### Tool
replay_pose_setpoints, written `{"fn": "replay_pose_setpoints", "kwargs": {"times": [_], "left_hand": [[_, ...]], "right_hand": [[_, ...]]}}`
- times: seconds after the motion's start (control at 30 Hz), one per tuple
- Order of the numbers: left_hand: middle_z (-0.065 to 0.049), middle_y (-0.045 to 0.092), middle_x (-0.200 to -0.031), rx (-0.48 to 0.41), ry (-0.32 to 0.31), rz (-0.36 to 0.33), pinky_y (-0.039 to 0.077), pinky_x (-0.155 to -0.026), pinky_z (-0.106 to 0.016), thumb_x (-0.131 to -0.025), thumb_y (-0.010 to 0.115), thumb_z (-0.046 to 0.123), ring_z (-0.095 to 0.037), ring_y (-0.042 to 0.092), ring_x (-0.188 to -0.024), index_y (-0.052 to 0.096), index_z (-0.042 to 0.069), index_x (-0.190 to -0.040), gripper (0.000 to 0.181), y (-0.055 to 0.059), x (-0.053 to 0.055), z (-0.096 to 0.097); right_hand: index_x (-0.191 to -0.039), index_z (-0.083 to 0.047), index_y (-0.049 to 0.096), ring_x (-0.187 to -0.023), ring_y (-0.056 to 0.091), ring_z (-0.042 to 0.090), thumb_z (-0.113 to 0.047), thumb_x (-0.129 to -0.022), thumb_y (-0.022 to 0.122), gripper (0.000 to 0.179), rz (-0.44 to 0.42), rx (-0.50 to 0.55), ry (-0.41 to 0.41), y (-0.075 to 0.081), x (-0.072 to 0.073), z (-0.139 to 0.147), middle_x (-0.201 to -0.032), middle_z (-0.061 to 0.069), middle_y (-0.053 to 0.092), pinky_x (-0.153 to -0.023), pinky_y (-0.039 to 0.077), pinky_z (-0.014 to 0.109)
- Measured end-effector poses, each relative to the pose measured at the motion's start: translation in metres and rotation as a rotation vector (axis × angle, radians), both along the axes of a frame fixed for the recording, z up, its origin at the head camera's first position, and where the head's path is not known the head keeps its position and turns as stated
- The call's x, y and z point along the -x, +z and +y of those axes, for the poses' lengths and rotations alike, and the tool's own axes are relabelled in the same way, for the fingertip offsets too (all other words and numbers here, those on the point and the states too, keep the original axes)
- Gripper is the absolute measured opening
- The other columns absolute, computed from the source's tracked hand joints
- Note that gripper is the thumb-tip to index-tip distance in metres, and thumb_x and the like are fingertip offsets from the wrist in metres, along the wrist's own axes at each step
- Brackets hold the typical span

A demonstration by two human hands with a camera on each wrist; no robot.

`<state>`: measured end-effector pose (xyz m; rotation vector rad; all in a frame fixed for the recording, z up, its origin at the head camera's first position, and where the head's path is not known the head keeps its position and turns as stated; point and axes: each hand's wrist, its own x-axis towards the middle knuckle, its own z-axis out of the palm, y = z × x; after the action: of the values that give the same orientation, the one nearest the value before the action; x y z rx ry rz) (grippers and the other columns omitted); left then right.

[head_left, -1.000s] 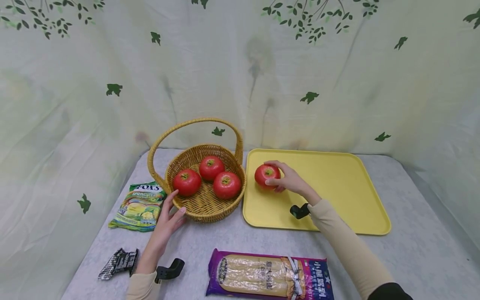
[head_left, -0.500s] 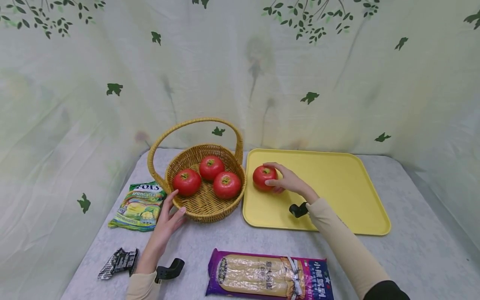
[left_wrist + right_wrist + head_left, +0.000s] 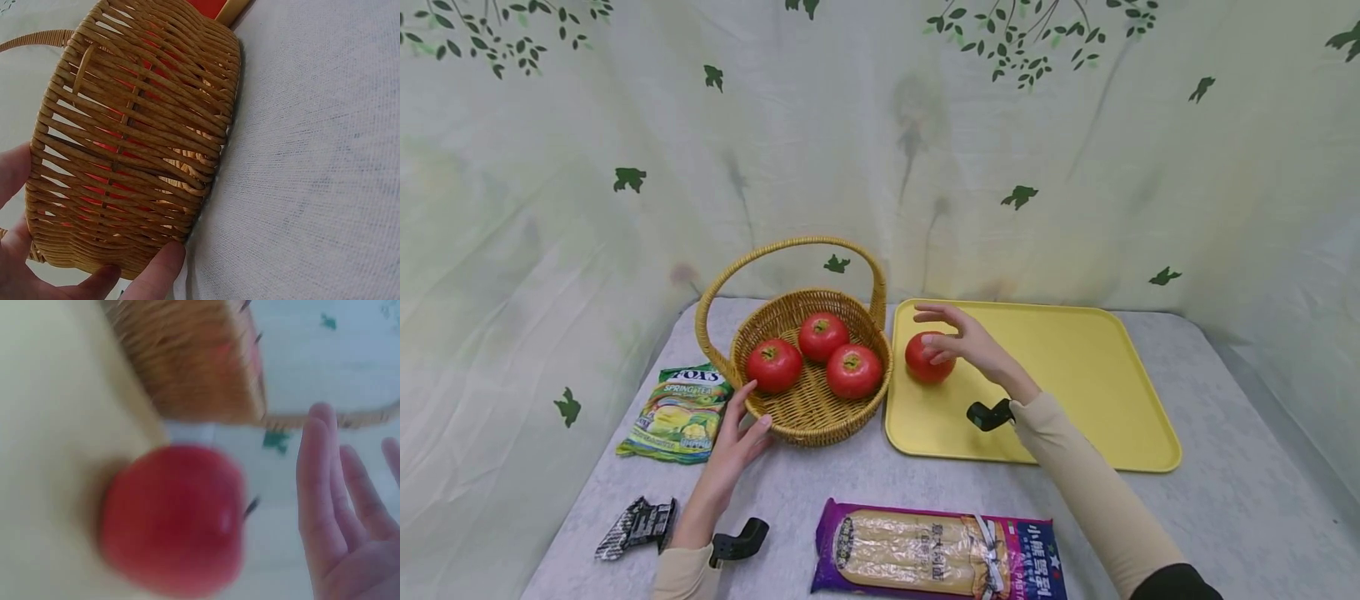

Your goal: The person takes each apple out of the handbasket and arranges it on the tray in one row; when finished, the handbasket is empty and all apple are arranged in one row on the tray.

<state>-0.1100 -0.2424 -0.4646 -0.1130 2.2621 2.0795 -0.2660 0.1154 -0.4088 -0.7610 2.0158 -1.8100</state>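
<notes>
A red apple (image 3: 928,360) rests near the left end of the yellow tray (image 3: 1037,383). Just over its right side, my right hand (image 3: 966,342) has its fingers spread; in the right wrist view the extended fingers stand apart from the apple (image 3: 175,522). To the left stands a wicker basket (image 3: 812,417) with a tall handle, holding 3 more red apples (image 3: 853,371). My left hand (image 3: 737,442) touches the basket's front left side, thumb and forefinger spread along its rim. The left wrist view has fingertips against the woven wall (image 3: 137,137).
A green Fox's candy bag (image 3: 677,414) lies left of the basket, partly behind the left hand. Near it, a black-and-silver wrapper (image 3: 638,527) sits by the left forearm. A purple noodle pack (image 3: 940,550) lies at the front. A patterned cloth (image 3: 880,150) hangs behind.
My right hand has set the apple slightly further left on the tray and let go of it, fingers lifting and spreading. The left hand and basket have stayed put.
</notes>
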Motion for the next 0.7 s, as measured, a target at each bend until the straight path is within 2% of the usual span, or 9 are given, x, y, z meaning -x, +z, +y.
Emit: {"fn": "replay_pose_setpoints", "kwargs": {"times": [0.1, 0.2, 0.43, 0.6, 0.7], "left_hand": [[-0.020, 0.000, -0.156, 0.003, -0.001, 0.004, 0.033, -0.102, -0.056, -0.101, 0.049, 0.026, -0.044, 0.022, -0.136, 0.011, 0.025, -0.154, 0.065, 0.000, 0.000, 0.000], [-0.020, 0.000, -0.156, 0.006, -0.003, 0.007, 0.033, -0.102, -0.057, -0.101, 0.050, 0.026, -0.045, 0.022, -0.136, 0.011, 0.025, -0.154, 0.065, -0.001, 0.000, 0.000], [-0.019, 0.001, -0.156, 0.009, 0.002, 0.010, 0.033, -0.101, -0.057, -0.102, 0.049, 0.023, -0.045, 0.023, -0.135, 0.012, 0.026, -0.154, 0.064, -0.002, 0.000, 0.000], [-0.020, 0.001, -0.155, 0.009, 0.007, 0.012, 0.034, -0.101, -0.057, -0.102, 0.049, 0.022, -0.045, 0.024, -0.135, 0.012, 0.026, -0.154, 0.064, -0.002, 0.000, 0.000], [-0.020, 0.001, -0.155, 0.009, 0.009, 0.013, 0.034, -0.101, -0.057, -0.101, 0.049, 0.024, -0.045, 0.024, -0.135, 0.012, 0.025, -0.154, 0.064, -0.002, 0.000, 0.000]], "right_hand": [[-0.141, -0.006, 0.042, -0.106, 0.057, 0.039, -0.005, -0.093, 0.061, 0.052, 0.018, 0.029, 0.072, 0.008, -0.001, -0.013, -0.136, 0.017, 0.047, -0.086, 0.051, 0.046], [-0.141, -0.003, 0.042, -0.108, 0.054, 0.043, -0.003, -0.092, 0.061, 0.053, 0.056, 0.008, 0.154, 0.012, 0.001, -0.027, -0.138, 0.019, 0.045, -0.092, 0.048, 0.044], [-0.141, -0.008, 0.044, -0.115, 0.052, 0.039, -0.006, -0.089, 0.066, 0.057, 0.134, -0.178, 0.287, 0.019, 0.007, -0.057, -0.141, 0.008, 0.045, -0.096, 0.044, 0.039], [-0.141, 0.000, 0.041, -0.124, 0.044, 0.036, -0.001, -0.088, 0.064, 0.058, 0.149, -0.241, 0.386, 0.016, 0.012, -0.075, -0.141, 0.017, 0.043, -0.103, 0.038, 0.041], [-0.141, -0.001, 0.041, -0.129, 0.039, 0.032, 0.000, -0.088, 0.063, 0.057, 0.149, -0.278, 0.426, 0.014, 0.014, -0.084, -0.143, 0.016, 0.041, -0.106, 0.034, 0.039]]}}
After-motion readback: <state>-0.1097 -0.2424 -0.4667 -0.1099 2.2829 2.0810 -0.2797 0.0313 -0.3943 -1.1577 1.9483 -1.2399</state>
